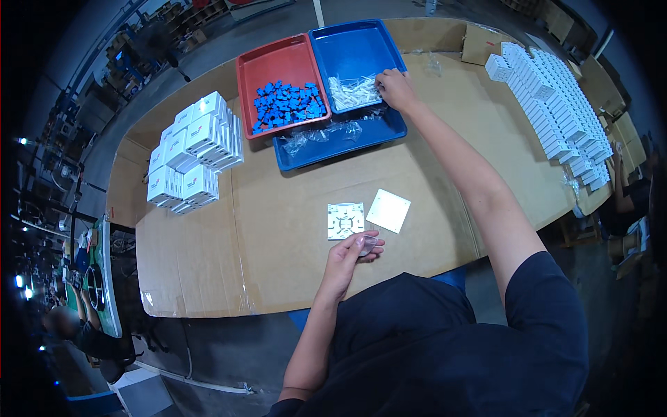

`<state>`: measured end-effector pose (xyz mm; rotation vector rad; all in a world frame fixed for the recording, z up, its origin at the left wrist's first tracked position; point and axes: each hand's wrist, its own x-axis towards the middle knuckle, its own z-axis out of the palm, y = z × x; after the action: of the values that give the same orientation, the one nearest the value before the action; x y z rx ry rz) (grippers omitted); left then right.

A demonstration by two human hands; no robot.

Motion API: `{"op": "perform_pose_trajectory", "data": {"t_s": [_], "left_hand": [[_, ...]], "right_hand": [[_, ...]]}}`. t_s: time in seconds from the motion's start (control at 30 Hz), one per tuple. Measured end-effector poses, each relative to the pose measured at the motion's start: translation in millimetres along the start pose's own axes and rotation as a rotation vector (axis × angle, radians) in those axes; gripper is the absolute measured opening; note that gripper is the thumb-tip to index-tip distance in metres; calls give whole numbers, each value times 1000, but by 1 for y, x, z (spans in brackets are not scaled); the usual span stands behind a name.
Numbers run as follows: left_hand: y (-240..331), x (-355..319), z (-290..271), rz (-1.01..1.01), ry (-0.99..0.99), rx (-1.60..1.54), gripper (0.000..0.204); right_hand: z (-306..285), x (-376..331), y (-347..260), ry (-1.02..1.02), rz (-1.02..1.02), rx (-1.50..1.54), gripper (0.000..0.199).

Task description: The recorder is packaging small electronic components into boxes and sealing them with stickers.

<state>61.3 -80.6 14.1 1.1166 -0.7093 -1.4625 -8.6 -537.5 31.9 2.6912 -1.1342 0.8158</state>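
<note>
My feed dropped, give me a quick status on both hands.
Left hand holds small clear plastic bag near white square plates. Right hand reaches white plastic parts in blue tray. Nothing in the way.

1. A desk (292, 229) covered in brown cardboard fills the middle
2. Grey concrete floor (208, 347) lies near and far, with a white line painted on it far off
3. Dim racks and clutter (139, 48) stand at the far left
4. Small bright lamps (21, 281) glow along the left edge
</note>
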Motion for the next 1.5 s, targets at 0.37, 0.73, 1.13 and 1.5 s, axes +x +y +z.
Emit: {"op": "perform_pose_trajectory", "data": {"t_s": [0.37,0.73,1.13,1.5], "left_hand": [[12,-3,6,-45,13,-34,41],[32,-4,7,97,-29,93,46],[17,19,-6,46,116,-518,55],[14,16,-4,-60,76,-514,54]], "right_hand": [[-9,9,4,139,-65,56,7],[-131,-46,-81,-158,365,1899,21],[-146,-193,-140,-418,321,1347,13],[-156,-193,-134,-613,152,1285,15]]}}
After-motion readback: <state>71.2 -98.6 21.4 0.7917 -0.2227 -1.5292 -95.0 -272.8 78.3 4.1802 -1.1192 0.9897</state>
